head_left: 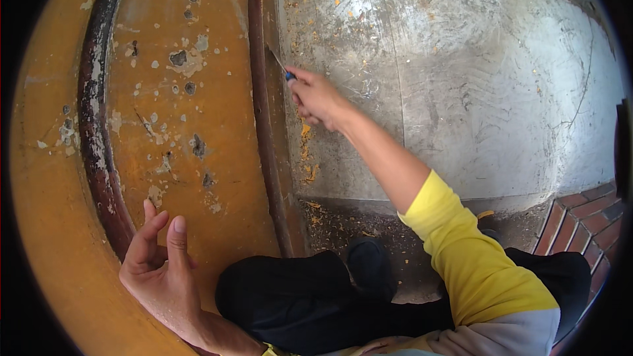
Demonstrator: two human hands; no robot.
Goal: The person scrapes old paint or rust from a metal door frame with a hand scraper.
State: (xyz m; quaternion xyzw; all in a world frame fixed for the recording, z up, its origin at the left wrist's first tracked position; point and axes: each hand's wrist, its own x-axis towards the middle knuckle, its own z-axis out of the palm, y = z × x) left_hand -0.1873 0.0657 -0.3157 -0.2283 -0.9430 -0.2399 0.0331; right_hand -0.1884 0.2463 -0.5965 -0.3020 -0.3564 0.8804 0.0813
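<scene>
My right hand (315, 97) is closed around the blue handle of a thin-bladed scraper (277, 60). Its blade points up and left, with the tip by the dark brown strip (264, 105) at the foot of the ochre wall; whether it touches is too small to tell. At lower left, my left hand (161, 267) is held in front of the ochre wall (231, 151) with thumb raised and fingers partly bent. Nothing shows in it, and I cannot tell whether its fingertips touch the wall. Chipped patches and grey holes mark the wall's paint.
Right of the wall lies a grey concrete slab (461, 92), with yellow paint flakes (306, 151) along its edge. Below it is a strip of dirt and debris (336, 227), with my dark shoe (371, 267) on it. Red bricks (583, 217) border the lower right.
</scene>
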